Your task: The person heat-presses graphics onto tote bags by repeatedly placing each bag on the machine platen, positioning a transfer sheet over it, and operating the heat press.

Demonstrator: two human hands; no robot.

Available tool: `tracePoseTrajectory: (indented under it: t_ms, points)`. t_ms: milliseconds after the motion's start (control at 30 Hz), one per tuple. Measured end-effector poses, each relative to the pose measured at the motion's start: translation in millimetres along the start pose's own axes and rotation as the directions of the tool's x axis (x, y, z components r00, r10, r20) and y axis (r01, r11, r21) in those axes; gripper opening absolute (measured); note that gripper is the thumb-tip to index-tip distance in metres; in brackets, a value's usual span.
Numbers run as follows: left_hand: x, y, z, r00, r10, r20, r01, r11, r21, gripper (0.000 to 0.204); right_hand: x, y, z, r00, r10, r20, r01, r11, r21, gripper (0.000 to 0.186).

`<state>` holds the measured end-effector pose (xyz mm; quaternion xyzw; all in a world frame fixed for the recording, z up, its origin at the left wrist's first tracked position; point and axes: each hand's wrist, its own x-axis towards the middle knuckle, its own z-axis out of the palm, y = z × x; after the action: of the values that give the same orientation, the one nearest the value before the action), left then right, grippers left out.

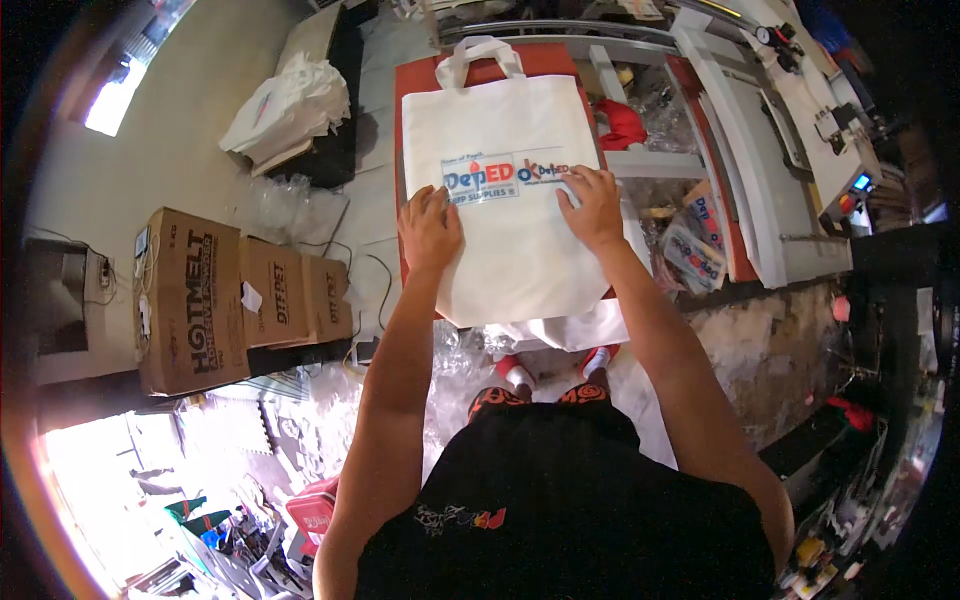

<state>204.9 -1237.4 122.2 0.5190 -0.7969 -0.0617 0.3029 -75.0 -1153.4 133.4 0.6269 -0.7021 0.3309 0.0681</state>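
A white tote bag (pixel 500 260) lies flat on a red board (pixel 412 75), its handles (pixel 480 60) pointing away from me. Across its middle is a coloured print in blue and red (pixel 482 178), possibly on a clear film; I cannot tell whether it is fixed to the fabric. My left hand (pixel 430 228) rests palm down at the print's left edge, fingers apart. At the print's right end, my right hand (pixel 594 205) touches the bag with its fingertips, thumb apart from the fingers. More white fabric (pixel 565 330) hangs below the near edge.
A pile of white bags (pixel 292 108) sits at the far left. Cardboard boxes (pixel 195 300) stand on the left. To the right is a pale machine frame (pixel 730 160) with a gauge and a control panel (pixel 855 190). Printed clear films (pixel 693 255) lie inside the frame.
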Motion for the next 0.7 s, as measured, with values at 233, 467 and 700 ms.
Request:
tracePoseTrajectory:
  t_ms: [233,467,700]
  points:
    - [-1,-3,0,0.998,-0.003,-0.057,0.004,1.0,0.023,0.035,1,-5,1,1.0,-0.024,-0.001,0.024,1.0,0.014,0.027]
    - [10,2,3,0.996,0.066,-0.057,-0.066,0.998,-0.006,0.034,3,6,-2,1.0,0.0,-0.018,0.001,1.0,0.021,0.032]
    - [11,-25,-4,0.999,-0.027,0.02,0.03,0.984,-0.174,0.034,-9,16,-49,0.932,0.065,-0.356,0.015,0.976,0.217,0.025]
